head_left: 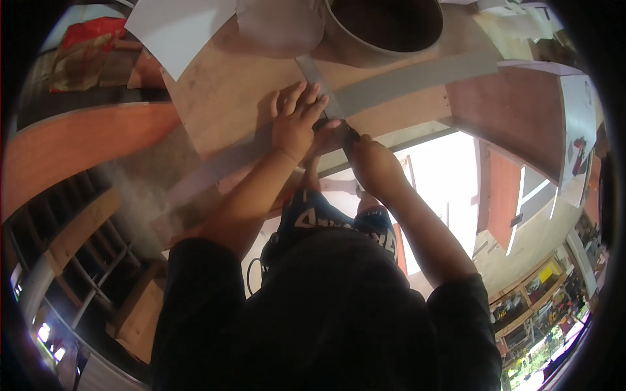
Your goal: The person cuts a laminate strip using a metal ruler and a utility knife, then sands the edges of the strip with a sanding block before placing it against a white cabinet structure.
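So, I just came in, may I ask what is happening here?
A person is bent over a brown board. The left hand rests with fingers spread by a narrow grey strip. The right hand grips a dark tool close by; its tip is unclear. A round container stands beyond.

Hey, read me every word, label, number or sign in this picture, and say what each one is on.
Nothing reads clearly.
Blue shorts: white markings, partly hidden and unclear.
White panel at right: red and dark marks, too small to read.
Narrow grey strip by the left hand: no lettering I can make out.
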### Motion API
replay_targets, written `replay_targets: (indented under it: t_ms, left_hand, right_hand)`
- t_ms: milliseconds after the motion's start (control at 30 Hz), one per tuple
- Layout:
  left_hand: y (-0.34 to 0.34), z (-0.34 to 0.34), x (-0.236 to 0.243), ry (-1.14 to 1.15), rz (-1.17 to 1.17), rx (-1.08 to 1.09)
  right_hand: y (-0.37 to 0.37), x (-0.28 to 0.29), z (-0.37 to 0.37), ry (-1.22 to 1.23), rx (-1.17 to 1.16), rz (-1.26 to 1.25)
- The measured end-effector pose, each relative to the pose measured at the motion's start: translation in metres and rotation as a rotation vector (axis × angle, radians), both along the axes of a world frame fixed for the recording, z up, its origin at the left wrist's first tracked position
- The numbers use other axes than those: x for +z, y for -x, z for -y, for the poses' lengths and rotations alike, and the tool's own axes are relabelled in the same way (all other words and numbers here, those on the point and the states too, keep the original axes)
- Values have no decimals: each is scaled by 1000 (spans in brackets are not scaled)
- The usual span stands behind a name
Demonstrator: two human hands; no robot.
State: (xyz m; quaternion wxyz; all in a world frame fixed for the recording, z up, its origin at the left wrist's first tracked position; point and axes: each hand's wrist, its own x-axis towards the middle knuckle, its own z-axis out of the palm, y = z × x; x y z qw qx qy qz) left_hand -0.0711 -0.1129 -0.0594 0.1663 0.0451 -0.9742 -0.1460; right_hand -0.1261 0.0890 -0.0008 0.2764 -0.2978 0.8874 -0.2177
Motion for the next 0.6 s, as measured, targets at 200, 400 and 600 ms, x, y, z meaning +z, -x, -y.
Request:
replay_targets:
  t_ms: [200, 400, 600]
  left_hand:
    - [3, 2, 3, 45, 55, -4]
    - [6, 0, 6, -12, 16, -5]
    - [5, -1, 6, -11, 28, 2]
  right_hand:
    - [20, 42, 4, 52, -67, 27]
    - [33, 22, 22, 169, -160, 23]
    - [34, 4, 30, 234, -138, -16]
